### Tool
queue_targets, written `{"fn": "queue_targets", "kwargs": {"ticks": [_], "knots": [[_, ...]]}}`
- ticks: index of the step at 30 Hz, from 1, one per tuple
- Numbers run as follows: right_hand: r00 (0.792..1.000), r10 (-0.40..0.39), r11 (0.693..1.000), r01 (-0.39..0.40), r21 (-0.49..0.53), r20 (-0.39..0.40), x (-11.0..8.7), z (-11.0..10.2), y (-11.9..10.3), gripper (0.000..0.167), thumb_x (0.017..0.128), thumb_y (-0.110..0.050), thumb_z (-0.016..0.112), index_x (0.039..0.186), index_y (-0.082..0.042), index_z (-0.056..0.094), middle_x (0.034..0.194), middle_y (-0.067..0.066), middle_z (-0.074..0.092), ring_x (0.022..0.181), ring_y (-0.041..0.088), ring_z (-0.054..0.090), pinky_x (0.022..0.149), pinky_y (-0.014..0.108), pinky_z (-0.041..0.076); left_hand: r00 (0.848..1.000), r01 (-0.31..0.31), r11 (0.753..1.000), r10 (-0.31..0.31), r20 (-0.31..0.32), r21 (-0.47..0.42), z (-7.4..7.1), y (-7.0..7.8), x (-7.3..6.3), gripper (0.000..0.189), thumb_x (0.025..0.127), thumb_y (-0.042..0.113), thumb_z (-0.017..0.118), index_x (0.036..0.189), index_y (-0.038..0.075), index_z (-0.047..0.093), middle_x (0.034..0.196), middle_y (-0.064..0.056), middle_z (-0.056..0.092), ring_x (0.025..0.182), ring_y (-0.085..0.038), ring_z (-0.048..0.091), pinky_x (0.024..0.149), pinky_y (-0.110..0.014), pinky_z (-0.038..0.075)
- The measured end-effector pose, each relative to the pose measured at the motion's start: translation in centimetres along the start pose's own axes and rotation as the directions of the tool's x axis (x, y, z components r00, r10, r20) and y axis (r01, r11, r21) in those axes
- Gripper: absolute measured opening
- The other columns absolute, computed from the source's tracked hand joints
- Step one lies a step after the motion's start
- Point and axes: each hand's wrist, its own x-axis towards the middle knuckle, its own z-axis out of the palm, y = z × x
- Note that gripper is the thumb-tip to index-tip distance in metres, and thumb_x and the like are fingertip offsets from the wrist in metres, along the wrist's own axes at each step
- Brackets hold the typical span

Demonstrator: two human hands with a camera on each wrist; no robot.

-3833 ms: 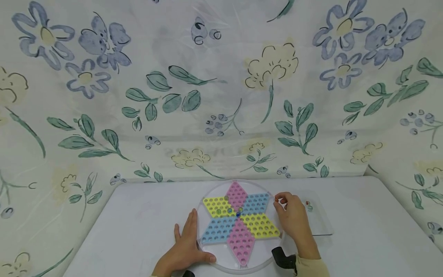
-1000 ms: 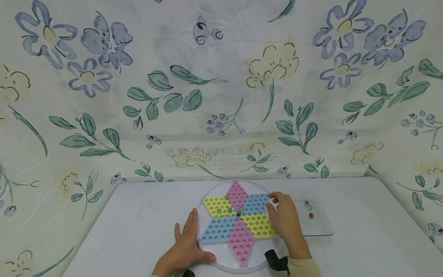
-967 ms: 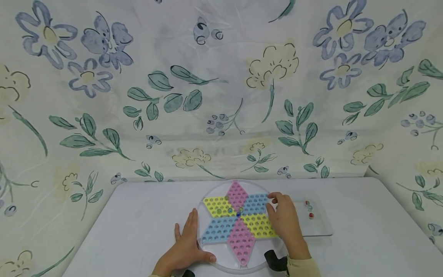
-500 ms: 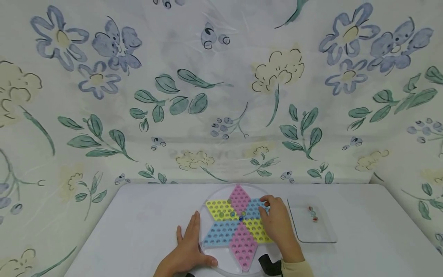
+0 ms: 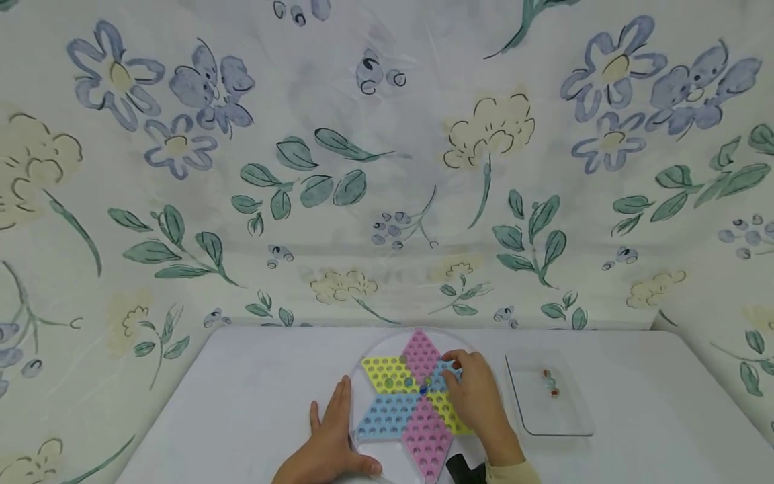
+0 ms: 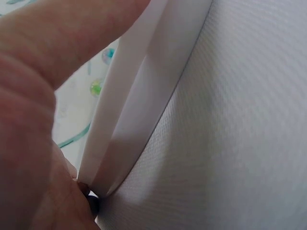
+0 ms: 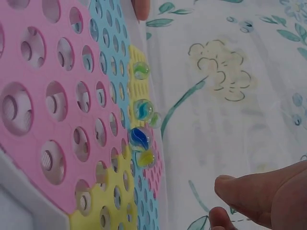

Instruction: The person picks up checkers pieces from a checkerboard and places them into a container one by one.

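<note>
A round Chinese checkers board (image 5: 377, 457) with a pink, yellow and blue star lies on the table. Several marbles sit near its middle and upper left, among them a dark blue marble (image 5: 423, 389) and a green marble (image 5: 390, 383). My left hand (image 5: 326, 433) rests along the board's left rim, fingers straight, thumb at the front edge. Over the upper right blue section hovers my right hand (image 5: 479, 396), thumb and index finger bent with a gap between the tips. No marble shows between them in the right wrist view, where the thumb (image 7: 235, 191) appears.
A clear shallow tray (image 5: 526, 427) stands right of the board. In it are a red marble (image 5: 554, 392), another reddish one and a teal one in a row. Behind the table (image 5: 260, 383) hangs a flower-patterned cloth (image 5: 411, 168).
The right hand has moved left from beside the tray to over the board. A second red marble shows in the tray since the first frame. The left hand keeps its place; the head view has tilted slightly.
</note>
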Motion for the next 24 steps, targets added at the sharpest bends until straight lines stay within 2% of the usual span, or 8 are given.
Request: {"fn": "queue_targets", "kwargs": {"ticks": [4, 11, 16, 19, 20, 24], "knots": [[0.999, 0.010, 1.000, -0.011, 0.021, 0.039, 0.0, 0.2, 0.1, 0.022, 0.094, -0.008, 0.068, 0.116, -0.003, 0.068, 0.097, 0.007, 0.059, 0.083, 0.017, 0.054, 0.071, 0.034, 0.049, 1.000, -0.004, 1.000, 0.004, 0.011, 0.026, -0.1, -0.1, -0.1, 0.158, 0.054, 0.068, 0.087, 0.153, -0.015, -0.003, 0.160, -0.037, 0.003, 0.148, -0.053, 0.002, 0.108, -0.072, -0.016], [0.995, 0.019, 1.000, -0.021, 0.021, 0.093, 0.2, 0.7, 0.2, 0.024, 0.095, -0.007, 0.066, 0.118, -0.004, 0.067, 0.098, 0.006, 0.059, 0.087, 0.019, 0.056, 0.075, 0.038, 0.050, 1.000, -0.001, 1.000, 0.001, 0.011, 0.016, -0.1, 0.0, 0.1, 0.158, 0.053, 0.068, 0.087, 0.153, -0.015, -0.003, 0.161, -0.037, 0.002, 0.149, -0.053, 0.000, 0.107, -0.072, -0.017], [0.987, 0.021, 0.999, -0.028, 0.038, 0.161, 0.3, 1.0, 0.3, 0.026, 0.094, -0.006, 0.065, 0.120, -0.006, 0.067, 0.101, 0.007, 0.061, 0.095, 0.026, 0.059, 0.080, 0.044, 0.051, 1.000, 0.004, 1.000, -0.004, 0.002, 0.012, -0.2, 0.0, 0.0, 0.158, 0.053, 0.066, 0.089, 0.153, -0.015, -0.002, 0.161, -0.036, 0.002, 0.149, -0.052, 0.000, 0.108, -0.072, -0.017], [0.979, 0.010, 0.999, -0.020, 0.046, 0.203, 0.4, 1.1, 0.2, 0.026, 0.094, -0.005, 0.065, 0.120, -0.006, 0.067, 0.102, 0.009, 0.061, 0.094, 0.025, 0.058, 0.079, 0.044, 0.051, 1.000, -0.002, 1.000, 0.002, 0.000, 0.005, -0.2, -0.1, 0.0, 0.158, 0.053, 0.066, 0.089, 0.153, -0.015, -0.003, 0.161, -0.036, 0.002, 0.149, -0.052, 0.000, 0.107, -0.072, -0.018], [0.976, 0.009, 0.999, -0.019, 0.045, 0.217, 0.5, 1.1, 0.2, 0.026, 0.094, -0.005, 0.065, 0.120, -0.006, 0.067, 0.102, 0.009, 0.061, 0.088, 0.021, 0.056, 0.076, 0.041, 0.051, 1.000, -0.004, 1.000, 0.004, 0.003, 0.005, -0.2, -0.1, -0.1, 0.158, 0.054, 0.066, 0.088, 0.153, -0.015, -0.004, 0.161, -0.036, 0.002, 0.149, -0.052, 0.000, 0.107, -0.072, -0.018], [0.972, 0.000, 0.999, -0.011, 0.044, 0.235, 0.6, 1.1, 0.3, 0.026, 0.094, -0.005, 0.066, 0.120, -0.006, 0.067, 0.101, 0.010, 0.060, 0.084, 0.019, 0.055, 0.072, 0.038, 0.049, 1.000, -0.007, 1.000, 0.007, 0.006, -0.003, -0.1, 0.1, 0.0, 0.157, 0.054, 0.067, 0.088, 0.153, -0.015, -0.003, 0.161, -0.036, 0.001, 0.149, -0.051, 0.000, 0.107, -0.072, -0.018]]}}
